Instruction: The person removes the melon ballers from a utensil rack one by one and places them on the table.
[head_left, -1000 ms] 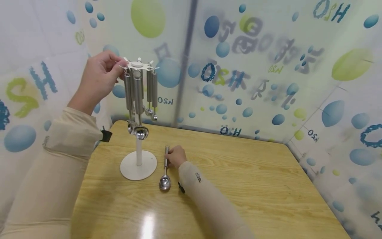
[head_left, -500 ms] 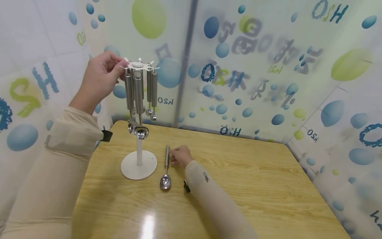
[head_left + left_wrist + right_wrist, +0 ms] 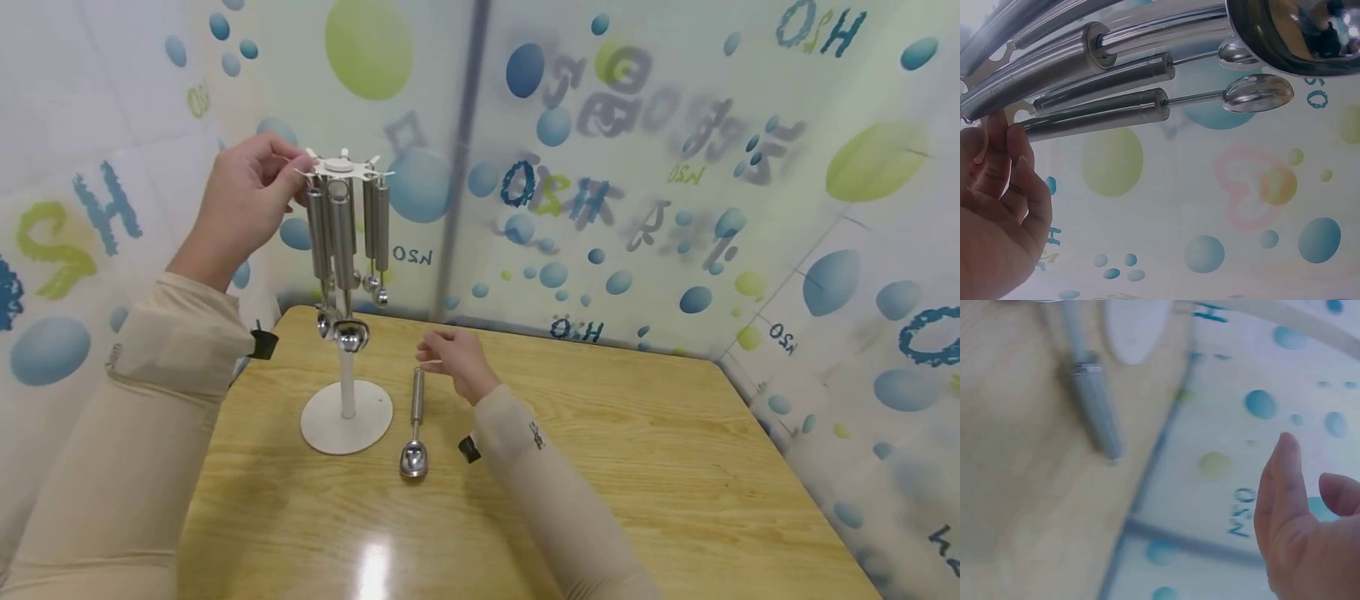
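Note:
A white rack (image 3: 326, 429) on a round base holds several steel utensils hanging from the hooked arms of its star-shaped top. Among them is a round-bowled scoop (image 3: 351, 337) at the front. My left hand (image 3: 247, 192) pinches a hooked arm on the left side of the top; the left wrist view shows the fingertips close to the hanging handles (image 3: 1097, 115). On the table, right of the base, lies a steel scoop (image 3: 414, 458), bowl toward me. My right hand (image 3: 461, 362), holding nothing, hovers by the far end of its handle (image 3: 1099, 412), fingers extended in the right wrist view.
The light wood table (image 3: 600, 467) reaches back to a wall covering (image 3: 600, 208) printed with blue and green drops. Similar printed sheets flank both sides. Light glares on the tabletop near its front.
My right hand has let go of the scoop's handle, drawn right and then risen past its far end. The scoop stays where it lay, and my left hand keeps its pinch on the rack.

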A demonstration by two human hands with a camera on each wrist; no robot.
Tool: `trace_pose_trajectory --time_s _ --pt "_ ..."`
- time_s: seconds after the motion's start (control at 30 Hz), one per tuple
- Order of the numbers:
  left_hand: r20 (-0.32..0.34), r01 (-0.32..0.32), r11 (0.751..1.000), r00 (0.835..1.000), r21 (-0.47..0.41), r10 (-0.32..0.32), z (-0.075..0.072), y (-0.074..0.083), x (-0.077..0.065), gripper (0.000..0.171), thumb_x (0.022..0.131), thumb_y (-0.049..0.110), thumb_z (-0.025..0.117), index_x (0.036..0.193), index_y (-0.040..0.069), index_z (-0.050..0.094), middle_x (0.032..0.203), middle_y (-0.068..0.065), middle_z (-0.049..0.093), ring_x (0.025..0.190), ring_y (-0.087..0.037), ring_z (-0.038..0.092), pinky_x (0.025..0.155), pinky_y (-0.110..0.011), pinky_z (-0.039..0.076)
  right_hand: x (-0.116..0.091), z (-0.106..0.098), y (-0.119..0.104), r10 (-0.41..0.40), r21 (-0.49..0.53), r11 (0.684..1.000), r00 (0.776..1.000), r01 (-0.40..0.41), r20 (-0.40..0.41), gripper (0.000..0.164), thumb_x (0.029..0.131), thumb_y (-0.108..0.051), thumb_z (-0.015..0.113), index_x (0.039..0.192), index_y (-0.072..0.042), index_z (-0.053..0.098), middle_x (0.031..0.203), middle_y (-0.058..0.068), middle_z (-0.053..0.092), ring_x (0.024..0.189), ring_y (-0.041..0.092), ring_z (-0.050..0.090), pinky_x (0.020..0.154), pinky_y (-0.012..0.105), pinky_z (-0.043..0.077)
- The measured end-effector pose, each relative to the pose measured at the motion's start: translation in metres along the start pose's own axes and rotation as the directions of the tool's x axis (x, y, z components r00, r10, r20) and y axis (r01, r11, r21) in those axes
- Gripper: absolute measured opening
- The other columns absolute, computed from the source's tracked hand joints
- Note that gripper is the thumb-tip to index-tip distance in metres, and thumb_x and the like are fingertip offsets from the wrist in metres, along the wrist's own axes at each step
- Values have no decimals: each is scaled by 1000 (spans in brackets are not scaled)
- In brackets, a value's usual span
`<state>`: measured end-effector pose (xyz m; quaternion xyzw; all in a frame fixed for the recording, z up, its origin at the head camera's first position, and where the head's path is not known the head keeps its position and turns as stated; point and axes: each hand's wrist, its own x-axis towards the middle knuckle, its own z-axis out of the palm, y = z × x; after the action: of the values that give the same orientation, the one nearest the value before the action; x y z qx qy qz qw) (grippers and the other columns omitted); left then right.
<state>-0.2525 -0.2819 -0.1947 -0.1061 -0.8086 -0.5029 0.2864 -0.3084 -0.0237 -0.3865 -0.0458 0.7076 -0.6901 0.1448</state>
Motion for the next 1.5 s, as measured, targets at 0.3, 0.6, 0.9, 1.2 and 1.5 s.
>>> trace_pose_trajectory --time_s 0.3,0.6,0.9,1.2,1.5 --pt "-10 4 1000 1000 9 -4 -1 -3 -1 16 103 28 60 107 13 65 83 11 68 77 -10 61 68 -20 47 -20 13 -44 -144 34 989 988 143 60 29 102 -16 64 127 -3 66 111 13 71 96 19 72 86 30 58" --pt "-5 14 1000 1000 -7 -14 -3 -4 -2 18 103 29 59 108 12 65 83 10 68 77 -9 61 67 -19 47 -48 24 -88 -319 66 948 938 312 139 33 101 -18 65 131 -2 65 119 19 69 103 30 70 93 39 56" --pt "-12 9 1000 1000 -7 -9 -5 -3 -6 16 104 29 59 106 14 64 84 12 68 77 -8 61 67 -18 47 -63 50 -115 -418 63 908 892 414 172 33 98 -14 69 129 -2 66 112 7 70 104 22 70 94 39 55" --pt "-23 -4 1000 1000 -5 4 -2 -3 -4 14 103 27 59 107 14 64 81 15 67 75 -7 61 66 -18 47 -63 72 -135 -500 -42 858 850 512 165 36 96 -15 72 129 -5 63 116 1 69 104 9 65 88 23 54" --pt "-18 -16 1000 1000 -6 16 1 -1 -2 15 104 27 59 109 13 64 82 14 67 75 -8 61 67 -19 47 -64 85 -141 -521 -162 826 840 540 149 46 99 -18 68 142 -9 54 114 1 69 100 7 64 81 22 55"
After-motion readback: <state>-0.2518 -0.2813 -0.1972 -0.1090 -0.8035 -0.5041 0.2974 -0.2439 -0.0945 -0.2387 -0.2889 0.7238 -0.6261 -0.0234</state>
